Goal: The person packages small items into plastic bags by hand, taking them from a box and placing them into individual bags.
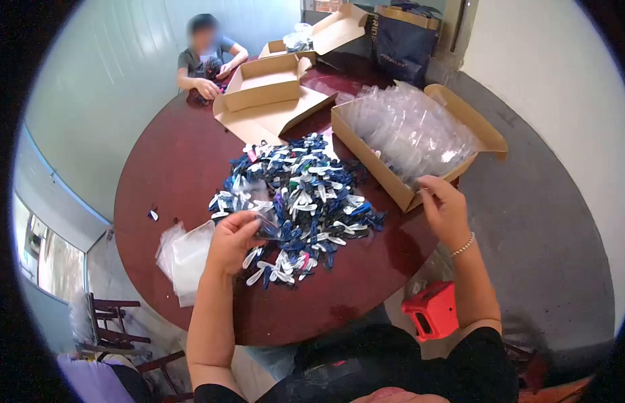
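A heaped pile of snap hair clips (306, 195), mostly dark blue, black and white, lies at the middle of the round table. Over its left side, my left hand (233, 236) is closed on a clear plastic bag (259, 201), thumb against the fingers. My right hand (444, 207) is at the near corner of an open cardboard box (369, 158) filled with clear plastic bags (413, 127). Its fingers are pinched together at the box rim; what they hold, if anything, is too small to make out.
Flat clear bags (191, 258) are stacked left of the pile, near a stray clip (153, 213). Another open box (265, 84) stands behind the pile. Across the table sits a person (204, 67) with both hands on small items. A red plastic stool (430, 310) is below the table edge.
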Demonstrator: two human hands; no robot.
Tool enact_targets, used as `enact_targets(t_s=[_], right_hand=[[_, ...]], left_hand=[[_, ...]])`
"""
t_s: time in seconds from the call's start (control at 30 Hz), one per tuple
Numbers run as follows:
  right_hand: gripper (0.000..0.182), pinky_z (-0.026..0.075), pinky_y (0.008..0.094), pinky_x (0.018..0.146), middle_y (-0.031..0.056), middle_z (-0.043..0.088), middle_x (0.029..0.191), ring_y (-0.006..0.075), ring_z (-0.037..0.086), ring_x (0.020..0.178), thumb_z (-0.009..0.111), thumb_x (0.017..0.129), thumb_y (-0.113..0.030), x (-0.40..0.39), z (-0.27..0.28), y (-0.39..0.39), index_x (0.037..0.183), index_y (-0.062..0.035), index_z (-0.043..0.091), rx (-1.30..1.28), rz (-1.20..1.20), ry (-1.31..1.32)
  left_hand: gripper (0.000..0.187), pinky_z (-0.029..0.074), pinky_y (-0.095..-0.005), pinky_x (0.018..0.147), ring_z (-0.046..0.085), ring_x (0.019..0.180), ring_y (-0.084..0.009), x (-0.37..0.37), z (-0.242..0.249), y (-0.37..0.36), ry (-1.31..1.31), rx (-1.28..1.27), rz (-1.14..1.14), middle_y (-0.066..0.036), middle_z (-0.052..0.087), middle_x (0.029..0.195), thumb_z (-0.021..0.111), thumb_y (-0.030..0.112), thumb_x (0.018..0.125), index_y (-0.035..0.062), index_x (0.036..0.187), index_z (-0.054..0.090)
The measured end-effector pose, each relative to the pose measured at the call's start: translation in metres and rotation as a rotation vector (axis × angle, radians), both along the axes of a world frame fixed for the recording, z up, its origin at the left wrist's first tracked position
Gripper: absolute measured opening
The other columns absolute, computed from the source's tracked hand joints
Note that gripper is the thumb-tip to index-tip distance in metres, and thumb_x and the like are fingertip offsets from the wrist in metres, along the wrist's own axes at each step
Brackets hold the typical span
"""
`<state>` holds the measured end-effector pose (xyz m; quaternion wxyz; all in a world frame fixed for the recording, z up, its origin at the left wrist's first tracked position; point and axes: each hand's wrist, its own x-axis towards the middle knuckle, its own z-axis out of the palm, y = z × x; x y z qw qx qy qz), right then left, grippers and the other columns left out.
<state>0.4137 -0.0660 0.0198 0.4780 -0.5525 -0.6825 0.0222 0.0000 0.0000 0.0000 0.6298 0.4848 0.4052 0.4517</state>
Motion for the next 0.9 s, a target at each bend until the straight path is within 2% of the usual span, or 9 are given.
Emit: enact_targets(t_s=[0.13,0.3,0.37,0.47,0.57,0.6,0.67,0.7,0.9], right_hand=[[0.027,0.050,0.0322,0.084,0.0156,0.065,0.109,0.0258,0.064,0.096,0.053,0.086,0.004,0.058,-0.006,0.001,0.110,-0.0027,0.062,0.056,-0.010,-0.218],[0.034,0.049,0.0292,0.083,0.0152,0.064,0.109,0.0223,0.064,0.094,0.050,0.084,0.007,0.059,-0.015,0.020,0.115,-0.0029,0.060,0.116,-0.030,-0.338],[0.038,0.048,0.0279,0.087,0.0129,0.063,0.111,0.0189,0.063,0.099,0.048,0.084,0.009,0.055,-0.018,0.017,0.118,-0.0037,0.059,-0.002,-0.079,0.028],[0.040,0.046,0.0265,0.090,0.0104,0.063,0.114,0.0163,0.061,0.103,0.046,0.084,0.010,0.060,-0.032,0.011,0.119,-0.0034,0.059,0.038,-0.132,0.290],[0.036,0.044,0.0267,0.093,0.0094,0.063,0.115,0.0173,0.060,0.107,0.046,0.084,0.010,0.071,-0.058,0.001,0.116,-0.0015,0.060,0.160,-0.204,0.359],[0.036,0.044,0.0267,0.093,0.0094,0.063,0.115,0.0173,0.060,0.107,0.046,0.084,0.010,0.075,-0.063,-0.005,0.116,-0.0015,0.060,0.157,-0.218,0.363],[0.033,0.044,0.0292,0.096,0.0114,0.064,0.115,0.0211,0.059,0.111,0.051,0.084,0.007,0.084,-0.074,-0.019,0.114,0.0002,0.060,0.135,-0.275,0.319],[0.033,0.044,0.0292,0.096,0.0114,0.064,0.115,0.0211,0.059,0.111,0.051,0.084,0.007,0.093,-0.085,-0.022,0.114,0.0002,0.060,0.128,-0.293,0.326],[0.046,0.043,0.0383,0.099,0.0169,0.058,0.124,0.0311,0.053,0.117,0.067,0.079,-0.006,0.120,-0.109,0.005,0.122,-0.0002,0.054,-0.060,-0.538,0.019]], left_hand=[[0.017,0.055,-0.0289,0.076,0.065,0.092,-0.0143,0.092,0.028,-0.019,0.171,0.051,-0.248,-0.007,0.068,0.102,0.060,0.006,0.088,0.0040,0.104,0.065],[0.018,0.048,-0.0290,0.088,0.062,0.100,-0.0177,0.211,0.047,0.011,-0.005,0.326,-0.442,-0.007,0.067,0.106,0.059,0.007,0.089,0.0019,0.106,0.059],[0.015,0.048,-0.0301,0.087,0.063,0.099,-0.0192,0.258,0.045,0.018,-0.021,0.362,-0.362,-0.011,0.067,0.105,0.060,0.008,0.090,0.0009,0.102,0.055],[0.016,0.049,-0.0287,0.079,0.065,0.091,-0.0188,0.304,0.032,0.032,0.394,0.805,-0.092,-0.016,0.066,0.098,0.063,0.010,0.089,-0.0009,0.091,0.053],[0.018,0.045,-0.0363,0.089,0.064,0.094,-0.0197,0.322,0.002,0.047,0.417,0.775,-0.153,-0.012,0.067,0.099,0.068,0.014,0.085,0.0016,0.082,0.055],[0.018,0.045,-0.0363,0.089,0.064,0.094,-0.0197,0.323,0.000,0.045,0.417,0.772,-0.168,-0.012,0.067,0.099,0.068,0.014,0.085,0.0016,0.082,0.055],[0.016,0.026,-0.0535,0.102,0.059,0.098,-0.0255,0.320,-0.005,0.037,0.610,1.124,-0.069,-0.007,0.067,0.099,0.071,0.019,0.079,0.0077,0.079,0.059],[0.016,0.026,-0.0559,0.101,0.056,0.104,-0.0249,0.321,-0.005,0.037,0.647,1.114,-0.072,-0.005,0.065,0.103,0.073,0.020,0.076,0.0088,0.074,0.062],[0.013,0.028,-0.0558,0.099,0.054,0.101,-0.0255,0.317,0.010,0.036,0.678,1.121,0.009,-0.003,0.062,0.097,0.074,0.021,0.074,0.0092,0.072,0.069]])
